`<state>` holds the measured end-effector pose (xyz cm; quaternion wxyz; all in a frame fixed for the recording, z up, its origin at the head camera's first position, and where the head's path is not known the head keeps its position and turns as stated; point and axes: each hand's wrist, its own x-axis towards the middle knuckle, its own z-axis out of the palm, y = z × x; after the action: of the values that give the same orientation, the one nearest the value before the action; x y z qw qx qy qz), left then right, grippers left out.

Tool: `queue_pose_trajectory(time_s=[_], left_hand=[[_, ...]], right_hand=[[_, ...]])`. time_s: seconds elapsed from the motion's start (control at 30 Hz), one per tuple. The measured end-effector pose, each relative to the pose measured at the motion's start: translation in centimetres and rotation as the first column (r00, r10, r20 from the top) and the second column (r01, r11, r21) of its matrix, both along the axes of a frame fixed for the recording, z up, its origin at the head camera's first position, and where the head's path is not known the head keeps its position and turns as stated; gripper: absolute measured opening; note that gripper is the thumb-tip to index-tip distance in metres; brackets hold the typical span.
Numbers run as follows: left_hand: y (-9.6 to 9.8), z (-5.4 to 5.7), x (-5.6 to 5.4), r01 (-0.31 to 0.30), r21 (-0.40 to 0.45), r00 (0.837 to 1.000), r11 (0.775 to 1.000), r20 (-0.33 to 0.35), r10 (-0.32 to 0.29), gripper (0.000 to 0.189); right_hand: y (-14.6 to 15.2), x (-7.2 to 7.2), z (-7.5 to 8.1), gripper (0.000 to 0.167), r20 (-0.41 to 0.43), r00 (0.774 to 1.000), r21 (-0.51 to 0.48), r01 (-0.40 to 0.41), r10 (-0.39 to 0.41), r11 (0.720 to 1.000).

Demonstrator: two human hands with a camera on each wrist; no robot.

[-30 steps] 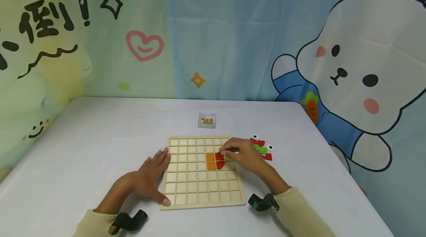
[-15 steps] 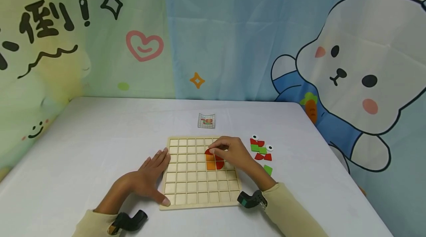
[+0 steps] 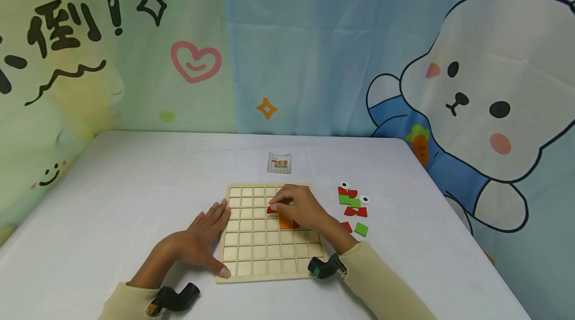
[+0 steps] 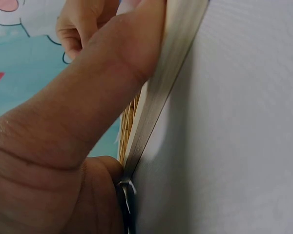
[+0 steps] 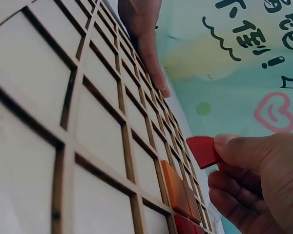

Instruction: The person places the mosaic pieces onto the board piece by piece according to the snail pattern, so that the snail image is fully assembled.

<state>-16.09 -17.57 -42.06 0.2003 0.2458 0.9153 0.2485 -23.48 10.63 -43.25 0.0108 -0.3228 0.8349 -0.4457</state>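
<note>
A wooden grid board (image 3: 251,255) lies flat on the table. My left hand (image 3: 197,237) rests along its left edge, fingers spread and straight, thumb at the near corner. Over the grid, my right hand (image 3: 300,205) pinches a red quarter-round tile (image 5: 202,151) between thumb and fingers. In the right wrist view this tile is held above the cells. Orange tiles (image 5: 176,189) sit in cells below the right hand, with red tiles (image 5: 184,225) beside them. In the head view the right hand partly hides these seated tiles.
Loose pieces lie right of the board: green tiles (image 3: 361,229), red tiles (image 3: 350,211) and white eye discs (image 3: 364,200). Behind the board lies a small picture card (image 3: 279,164) with a grid pattern. A printed cloth (image 3: 305,60) hangs behind the table.
My right hand has moved left across the board, carrying the red tile from above the seated red tiles to a cell left of the orange ones. The left hand has stayed put.
</note>
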Motion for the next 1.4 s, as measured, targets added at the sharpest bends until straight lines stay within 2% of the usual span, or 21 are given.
queue_pose_trajectory(time_s=[0.07,0.3,0.37,0.7,0.9,1.03,1.23,1.4], left_hand=[[0.0,0.1,0.0,0.002,0.005,1.000,1.000,0.000,-0.002,0.136],[0.1,0.1,0.0,0.006,0.002,1.000,1.000,0.003,-0.006,0.136],[0.1,0.1,0.0,0.001,-0.002,1.000,1.000,0.004,-0.001,0.136],[0.0,0.3,0.1,0.008,0.024,1.000,1.000,-0.006,-0.008,0.134],[0.1,0.3,0.1,0.005,0.016,1.000,1.000,-0.002,-0.005,0.135],[0.1,0.3,0.1,0.005,0.020,1.000,1.000,-0.002,-0.005,0.135],[0.1,0.2,0.2,0.009,0.024,1.000,1.000,-0.003,-0.008,0.134],[0.0,0.1,0.1,0.012,0.031,1.000,0.999,-0.012,-0.011,0.134]], right_hand=[[-0.1,-0.1,-0.2,0.006,-0.010,1.000,0.004,-0.004,0.004,1.000],[-0.3,-0.2,-0.6,0.006,-0.074,0.997,0.153,0.043,-0.032,0.987],[-0.4,-0.1,-0.4,0.007,-0.069,0.997,0.176,0.048,-0.037,0.983],[-0.5,-0.2,-0.2,0.009,-0.091,0.996,0.251,0.016,0.007,0.968],[-0.3,-0.1,-0.1,0.012,-0.076,0.997,0.238,0.010,0.008,0.971],[0.2,0.0,0.1,0.013,-0.083,0.996,0.185,0.030,-0.014,0.982],[1.8,0.1,1.0,0.014,-0.082,0.994,0.127,0.088,-0.078,0.988],[3.5,0.3,1.7,0.014,-0.088,0.991,0.102,0.106,-0.097,0.989]])
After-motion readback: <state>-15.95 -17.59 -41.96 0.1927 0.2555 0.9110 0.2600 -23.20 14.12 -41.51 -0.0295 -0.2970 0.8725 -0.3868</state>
